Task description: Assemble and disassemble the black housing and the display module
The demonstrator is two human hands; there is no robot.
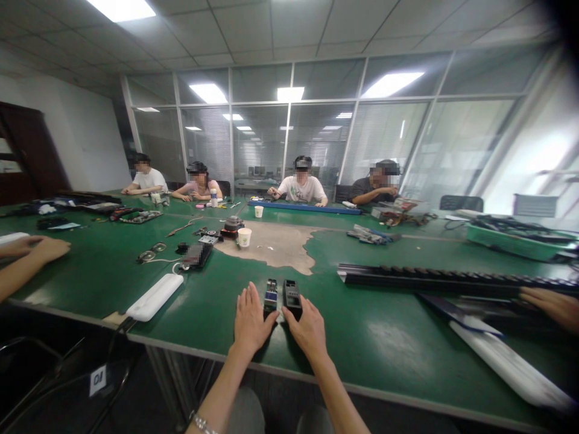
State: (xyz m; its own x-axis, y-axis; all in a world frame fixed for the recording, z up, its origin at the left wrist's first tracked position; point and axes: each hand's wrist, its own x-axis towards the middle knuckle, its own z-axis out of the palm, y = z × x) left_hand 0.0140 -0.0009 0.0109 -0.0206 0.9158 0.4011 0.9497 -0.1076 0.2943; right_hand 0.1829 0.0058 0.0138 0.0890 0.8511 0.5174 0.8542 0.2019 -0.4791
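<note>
Just past the table's near edge, my left hand (251,318) lies with its fingers stretched out on the green tabletop. Its thumb rests at the near end of a small opened device part (271,295) with a blue middle and what look like electronic parts inside. To the right is a black plastic housing (292,295) with hollow compartments. My right hand (308,325) closes around its near right side, thumb at the near end and fingers partly hidden. The two pieces lie side by side, a narrow gap between them.
A white power strip (156,297) lies left, near a phone-like device (194,255) and glasses (152,253). Paper cups (245,237) stand ahead. A long black rail (407,278) and a green basket (515,240) are right. Co-workers' hands (49,248) rest at both sides.
</note>
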